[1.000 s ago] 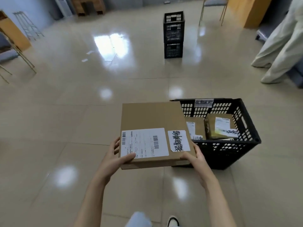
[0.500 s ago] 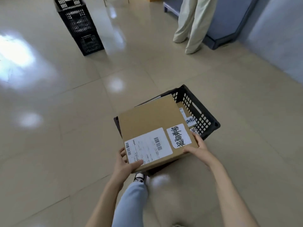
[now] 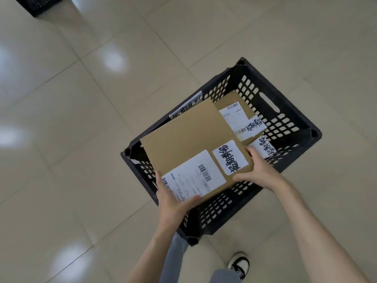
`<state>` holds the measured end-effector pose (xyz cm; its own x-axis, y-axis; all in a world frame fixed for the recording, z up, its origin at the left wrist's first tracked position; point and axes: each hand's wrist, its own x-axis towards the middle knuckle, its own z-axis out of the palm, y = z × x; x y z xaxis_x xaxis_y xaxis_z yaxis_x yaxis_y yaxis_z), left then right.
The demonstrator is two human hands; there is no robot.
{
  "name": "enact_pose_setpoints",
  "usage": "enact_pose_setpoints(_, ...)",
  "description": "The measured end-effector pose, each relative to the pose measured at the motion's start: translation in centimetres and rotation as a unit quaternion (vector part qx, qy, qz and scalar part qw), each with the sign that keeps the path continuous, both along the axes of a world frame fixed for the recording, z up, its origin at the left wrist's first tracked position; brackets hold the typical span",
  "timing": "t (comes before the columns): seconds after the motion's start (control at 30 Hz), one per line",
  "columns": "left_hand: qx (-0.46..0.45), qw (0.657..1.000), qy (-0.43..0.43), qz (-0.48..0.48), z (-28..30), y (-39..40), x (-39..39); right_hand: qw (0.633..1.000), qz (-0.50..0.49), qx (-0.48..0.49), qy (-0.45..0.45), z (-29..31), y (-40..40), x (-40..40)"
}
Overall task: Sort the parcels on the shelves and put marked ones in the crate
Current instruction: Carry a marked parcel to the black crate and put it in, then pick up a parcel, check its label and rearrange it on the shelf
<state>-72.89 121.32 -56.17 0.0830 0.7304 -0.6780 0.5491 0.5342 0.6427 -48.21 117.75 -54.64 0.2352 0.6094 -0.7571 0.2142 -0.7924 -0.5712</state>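
Cardboard parcel (image 3: 191, 148) over black crate (image 3: 285, 111), both hands' grip, left hand (image 3: 173, 201) and right hand (image 3: 259, 170), on its near corners

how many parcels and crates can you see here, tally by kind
cardboard parcels: 3, one held over the crate by the left hand and right hand, two lying in the crate
black crates: 2, near one, far one at the top edge
total: 5

Parcel (image 3: 189, 144) above crate (image 3: 285, 111), smaller parcels (image 3: 238, 115) inside
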Motion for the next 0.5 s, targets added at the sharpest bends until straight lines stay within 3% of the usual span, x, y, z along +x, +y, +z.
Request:
enact_pose_setpoints(0.2, -0.032, 0.995, 0.072, -0.062, -4.5, 0.9, 1.1, 0.996, 0.038, -0.006, -0.08, -5.6, 1.6, -1.8)
enact_pose_setpoints(0.5, -0.03, 0.99, 0.119, -0.074, -9.4, 1.8, 1.4, 0.977, 0.098, -0.02, -0.188, -10.8, 2.9, -3.8)
